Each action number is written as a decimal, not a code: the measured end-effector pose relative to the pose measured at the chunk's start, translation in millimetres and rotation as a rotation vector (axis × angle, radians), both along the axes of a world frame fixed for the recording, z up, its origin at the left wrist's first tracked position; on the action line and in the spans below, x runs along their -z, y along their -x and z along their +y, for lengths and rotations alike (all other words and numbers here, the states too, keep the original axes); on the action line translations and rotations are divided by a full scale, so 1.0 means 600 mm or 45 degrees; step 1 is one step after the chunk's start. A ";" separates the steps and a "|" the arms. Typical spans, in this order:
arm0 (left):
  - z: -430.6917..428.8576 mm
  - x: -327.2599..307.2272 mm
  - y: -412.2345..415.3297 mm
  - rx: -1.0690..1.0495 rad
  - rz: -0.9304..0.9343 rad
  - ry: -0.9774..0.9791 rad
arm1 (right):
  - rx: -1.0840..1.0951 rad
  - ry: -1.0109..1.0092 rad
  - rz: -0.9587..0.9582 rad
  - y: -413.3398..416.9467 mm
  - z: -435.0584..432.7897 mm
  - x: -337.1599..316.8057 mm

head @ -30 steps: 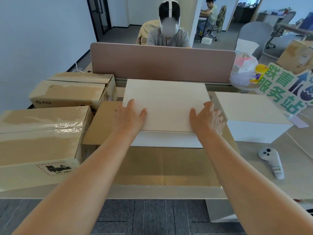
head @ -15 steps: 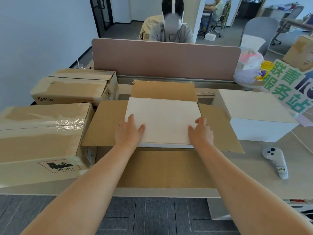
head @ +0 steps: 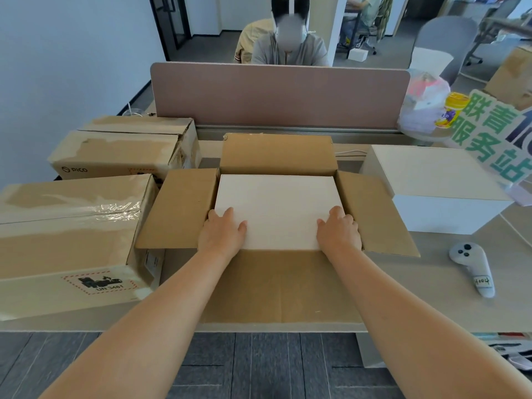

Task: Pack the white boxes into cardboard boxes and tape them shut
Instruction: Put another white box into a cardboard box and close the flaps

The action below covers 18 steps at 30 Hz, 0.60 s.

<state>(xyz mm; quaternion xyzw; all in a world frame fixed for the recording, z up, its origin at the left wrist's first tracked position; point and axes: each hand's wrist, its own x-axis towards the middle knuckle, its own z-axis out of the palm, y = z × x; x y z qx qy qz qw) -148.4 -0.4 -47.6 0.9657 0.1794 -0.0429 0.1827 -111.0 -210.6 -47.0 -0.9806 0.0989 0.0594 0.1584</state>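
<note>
At the middle of the desk (head: 460, 300), a white box (head: 277, 210) is seated inside an open cardboard box (head: 178, 208), whose four flaps are folded outward to the left, right, far and near sides. The white box lies flat with its broad face up. Its long axis runs left to right, parallel to the desk's front edge, and its short sides face the left and right flaps. Its top is seen about level with the opening.

The left hand (head: 221, 234) is laid on the near left corner of the white box, with the fingers fairly straight along the left edge and the thumb spread onto the top face. The right hand (head: 338, 233) is set on the near right corner with its fingers curled over the edge and the knuckles raised; the fingertips are hidden.

A second white box (head: 431, 182) is placed to the right, just beside the right flap, with the same left-to-right lie. A white handheld controller (head: 472, 267) is seen near it, toward the front edge. On the left, a taped cardboard box (head: 66, 234) is set against the left flap, and a cardboard box marked PICO (head: 115, 151) stands behind it. A pink divider panel (head: 279, 95) is fixed across the far side, and a green-lettered sign (head: 495, 136) leans at the far right.
</note>
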 end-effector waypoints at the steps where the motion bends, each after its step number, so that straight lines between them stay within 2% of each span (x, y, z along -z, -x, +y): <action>1: 0.001 -0.001 0.001 0.014 0.015 -0.002 | 0.000 -0.006 -0.004 0.000 -0.002 -0.001; 5: 0.004 -0.006 0.016 0.076 -0.089 -0.093 | -0.004 -0.034 -0.004 0.013 -0.007 -0.002; 7: 0.009 -0.005 0.026 0.128 -0.199 -0.115 | -0.045 0.013 -0.100 0.024 -0.010 -0.005; 11: 0.021 -0.005 0.047 0.152 -0.270 -0.037 | -0.175 0.082 -0.340 0.041 -0.018 -0.020; 15: 0.029 -0.015 0.074 0.049 -0.426 -0.030 | -0.088 0.047 -0.360 0.072 -0.035 -0.020; 18: 0.033 -0.018 0.097 -0.105 -0.406 0.074 | 0.001 0.056 -0.297 0.098 -0.057 -0.012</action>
